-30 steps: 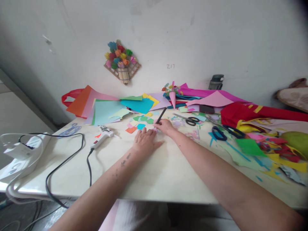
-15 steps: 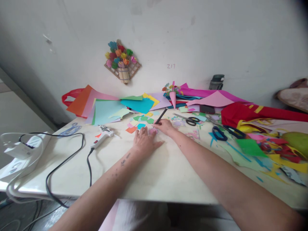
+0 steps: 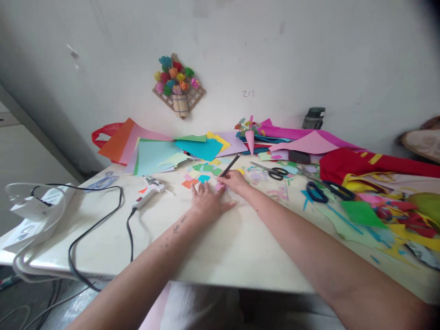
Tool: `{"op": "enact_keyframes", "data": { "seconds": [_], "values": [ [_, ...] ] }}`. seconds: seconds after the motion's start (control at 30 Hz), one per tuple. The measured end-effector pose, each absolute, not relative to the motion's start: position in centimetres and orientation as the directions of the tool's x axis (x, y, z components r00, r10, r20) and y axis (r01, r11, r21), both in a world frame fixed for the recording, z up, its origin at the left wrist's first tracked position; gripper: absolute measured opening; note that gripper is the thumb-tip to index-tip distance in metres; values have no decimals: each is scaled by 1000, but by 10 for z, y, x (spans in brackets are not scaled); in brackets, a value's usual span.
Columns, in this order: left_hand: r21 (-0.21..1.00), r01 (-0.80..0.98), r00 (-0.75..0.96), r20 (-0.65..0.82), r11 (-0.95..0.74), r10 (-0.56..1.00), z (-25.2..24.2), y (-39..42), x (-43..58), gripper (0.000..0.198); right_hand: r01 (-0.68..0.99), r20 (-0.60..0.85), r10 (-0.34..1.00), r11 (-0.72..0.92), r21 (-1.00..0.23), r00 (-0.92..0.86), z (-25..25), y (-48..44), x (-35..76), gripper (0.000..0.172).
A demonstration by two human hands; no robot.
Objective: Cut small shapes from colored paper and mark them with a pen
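- Head view: the left hand lies flat, fingers spread, on the pink paper; the right hand pinches a pen low down, its tip by that paper, contact too small to tell.
- For a clean line, I'd press the paper with the left fingertips, clear of the tip, and steer lightly.
- Beyond the left fingers, the blue scrap and orange scrap crowd close; sliding forward could scatter them.
- Right of the right hand, scissors; left of the left hand, a glue gun.
- Bare tabletop between the forearms, back to its near edge, gives most room.
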State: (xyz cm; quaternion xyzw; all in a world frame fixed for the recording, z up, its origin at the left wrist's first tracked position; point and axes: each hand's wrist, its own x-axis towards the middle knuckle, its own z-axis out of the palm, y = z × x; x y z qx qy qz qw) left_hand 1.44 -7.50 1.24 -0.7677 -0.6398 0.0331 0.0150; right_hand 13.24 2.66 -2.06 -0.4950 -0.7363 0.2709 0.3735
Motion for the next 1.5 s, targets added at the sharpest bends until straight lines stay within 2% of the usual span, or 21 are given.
{"op": "enact_keyframes", "data": {
  "seconds": [0.53,1.5],
  "values": [
    [-53,985,160,-49,-163,986,13,-76,16,77,546,344,909,418,-726,-237,-27,34,132,23],
    [-73,984,159,-62,-163,985,15,-76,17,81,569,328,913,409,-714,-244,-26,32,132,20]
  ]
}}
